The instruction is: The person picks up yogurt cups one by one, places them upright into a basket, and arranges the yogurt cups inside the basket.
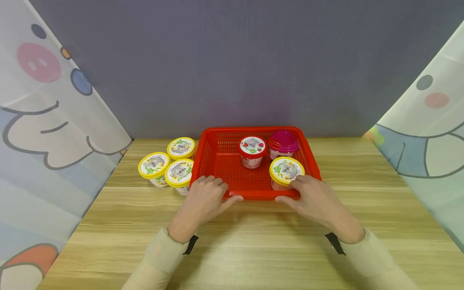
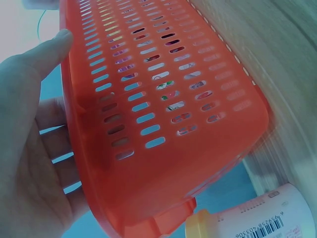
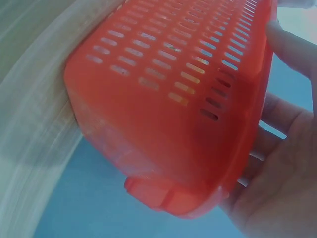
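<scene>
A red plastic basket (image 1: pixel 222 173) with slotted walls stands on the table, both hands at its near rim. My left hand (image 1: pixel 206 199) grips the near left corner, thumb outside and fingers over the inside. On the near right my right hand (image 1: pixel 317 197) holds the rim the same way, fingertips beside a yellow-lidded cup (image 1: pixel 286 169). Also inside the basket are a red-lidded cup (image 1: pixel 252 147) and a cup with a magenta lid (image 1: pixel 283 141). Both wrist views show the thumbs against the outer basket wall (image 2: pixel 143 183).
Left of the basket, three yellow-lidded cups (image 1: pixel 154 165) stand close together, the nearest right beside the basket wall. A dark grey panel (image 1: pixel 235 72) rises behind the wooden table (image 1: pixel 253 249). Cartoon-printed cloths (image 1: pixel 54 141) hang on both sides.
</scene>
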